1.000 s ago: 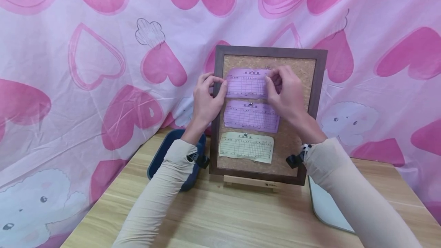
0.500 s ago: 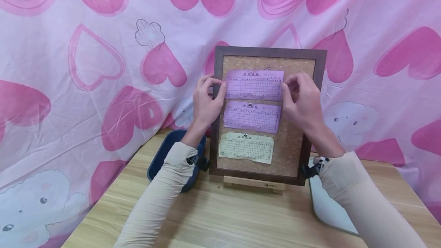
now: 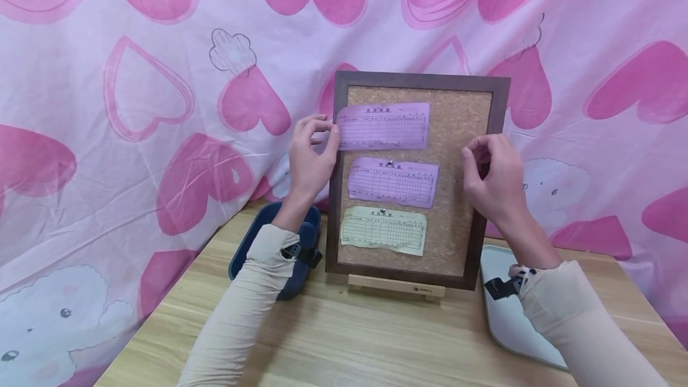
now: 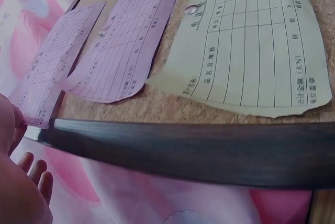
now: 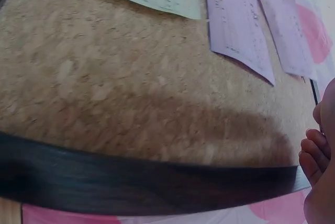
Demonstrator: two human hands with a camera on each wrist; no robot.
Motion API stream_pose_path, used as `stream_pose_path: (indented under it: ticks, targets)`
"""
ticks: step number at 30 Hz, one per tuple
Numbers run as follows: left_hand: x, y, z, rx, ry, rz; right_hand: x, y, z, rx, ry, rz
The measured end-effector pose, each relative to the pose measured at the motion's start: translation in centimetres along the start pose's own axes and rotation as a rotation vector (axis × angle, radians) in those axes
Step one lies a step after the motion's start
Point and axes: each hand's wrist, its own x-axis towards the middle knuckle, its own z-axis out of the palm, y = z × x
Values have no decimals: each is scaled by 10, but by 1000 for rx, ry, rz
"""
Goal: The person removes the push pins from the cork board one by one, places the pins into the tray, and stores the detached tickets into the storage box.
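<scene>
left hand (image 3: 309,157) pinches top purple slip (image 3: 384,126) at the cork board (image 3: 457,136) frame's left edge, right hand (image 3: 491,181) curled by right edge w/ nothing visible held; looks mid-removal, next prob needs somewhere to lay it.

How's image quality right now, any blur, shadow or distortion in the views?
Head view: even light, sharp on the cork board. Left wrist view: frame bowed by the lens, left hand blurred close up. Right wrist view: soft shadow across the cork, frame edge blurred.
</scene>
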Motion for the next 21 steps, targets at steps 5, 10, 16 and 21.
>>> stream_pose_path:
  ticks: [5, 10, 16, 21]
  targets:
    - [-2, -1, -9, -13, 14, 0, -11, 5, -4, 2, 13, 23]
    - [-7, -2, -16, -55, 28, 0, -23, 11, -8, 8, 35, 41]
    - [-12, -10, -25, -93, 26, -14, -44, 23, -12, 6, 85, 66]
    - [-20, -14, -36, -118, 21, -36, -62, 30, -17, 1, 89, 80]
